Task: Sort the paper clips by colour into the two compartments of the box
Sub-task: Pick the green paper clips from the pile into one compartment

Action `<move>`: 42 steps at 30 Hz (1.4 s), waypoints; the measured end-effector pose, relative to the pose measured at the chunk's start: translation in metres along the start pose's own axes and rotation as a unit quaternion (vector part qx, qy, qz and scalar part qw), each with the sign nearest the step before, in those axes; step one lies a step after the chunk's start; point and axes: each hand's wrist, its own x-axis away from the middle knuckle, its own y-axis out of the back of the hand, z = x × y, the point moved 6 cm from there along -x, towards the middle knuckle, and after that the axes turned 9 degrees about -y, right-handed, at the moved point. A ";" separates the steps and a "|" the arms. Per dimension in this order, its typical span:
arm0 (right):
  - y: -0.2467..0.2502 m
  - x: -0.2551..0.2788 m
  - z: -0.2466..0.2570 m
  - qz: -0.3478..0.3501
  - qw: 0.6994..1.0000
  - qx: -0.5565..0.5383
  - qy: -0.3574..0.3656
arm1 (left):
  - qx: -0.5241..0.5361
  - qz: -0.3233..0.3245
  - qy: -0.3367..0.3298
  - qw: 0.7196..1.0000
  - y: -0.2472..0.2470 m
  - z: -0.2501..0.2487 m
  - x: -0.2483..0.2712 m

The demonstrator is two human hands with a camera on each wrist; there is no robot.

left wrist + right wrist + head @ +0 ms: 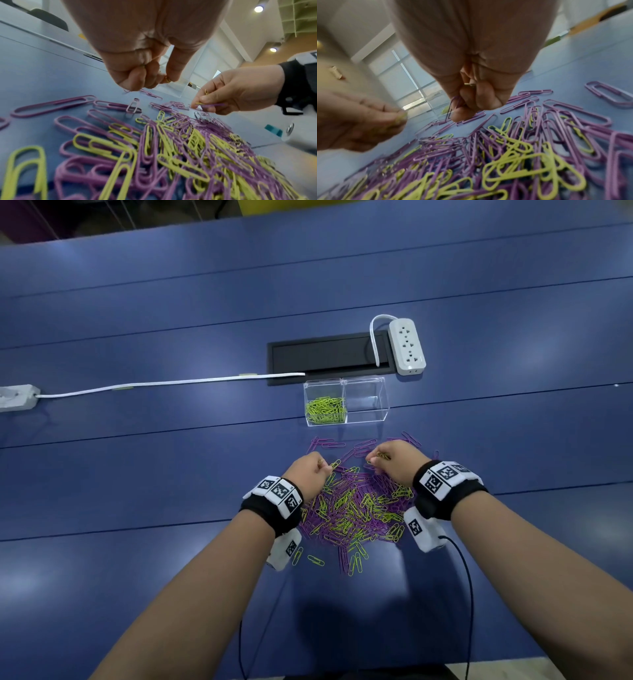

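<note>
**clipfan:** Yellow-green clips (324, 410) fill the clear box's (366, 419) left compartment, mixed pile (356, 508) sits just in front.

**deskguy:** Left hand (310, 474) pinches yellow ones, right hand (397, 462) pinches yellow plus a purple clip (453, 106).

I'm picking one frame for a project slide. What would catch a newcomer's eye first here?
First the heap of purple and yellow-green paper clips tangled on the blue table, with the left hand and right hand each pinching clips at its far edge. Just beyond stands the clear box: its left compartment holds only yellow-green clips, its right compartment looks empty.
</note>
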 end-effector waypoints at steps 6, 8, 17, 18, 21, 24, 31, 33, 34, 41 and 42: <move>-0.002 -0.001 0.003 -0.016 0.998 0.061 -0.018 | 0.083 -0.037 0.003 0.996 0.012 0.002 -0.006; -0.001 -0.002 0.004 -0.030 0.998 0.050 -0.014 | 0.120 -0.059 0.008 0.991 0.020 -0.001 -0.009; 0.029 -0.016 0.033 -0.036 0.996 -0.076 -0.026 | -0.030 -0.151 -0.005 0.988 0.082 -0.045 -0.065; 0.033 -0.020 0.040 -0.029 0.996 -0.073 -0.028 | -0.063 -0.143 -0.004 0.988 0.085 -0.048 -0.073; 0.046 -0.032 0.065 -0.024 0.995 -0.087 -0.029 | -0.147 -0.102 -0.002 0.984 0.085 -0.054 -0.092; 0.052 -0.051 0.087 -0.023 0.997 -0.063 -0.032 | -0.164 -0.075 -0.007 0.984 0.083 -0.054 -0.098; 0.049 -0.069 0.126 -0.033 0.999 0.008 -0.013 | -0.020 -0.195 -0.026 0.980 0.099 -0.042 -0.069; 0.047 -0.069 0.130 -0.045 0.999 0.024 -0.003 | -0.005 -0.220 -0.030 0.975 0.097 -0.034 -0.053; 0.046 -0.069 0.130 -0.045 0.999 0.028 0.001 | 0.000 -0.219 -0.030 0.975 0.091 -0.030 -0.045; 0.046 -0.041 0.096 -0.093 0.995 -0.014 0.042 | -0.039 -0.081 0.004 0.996 0.013 -0.010 -0.008; 0.035 -0.034 0.086 -0.068 0.997 0.020 0.043 | -0.055 -0.065 0.005 0.996 0.004 -0.008 -0.005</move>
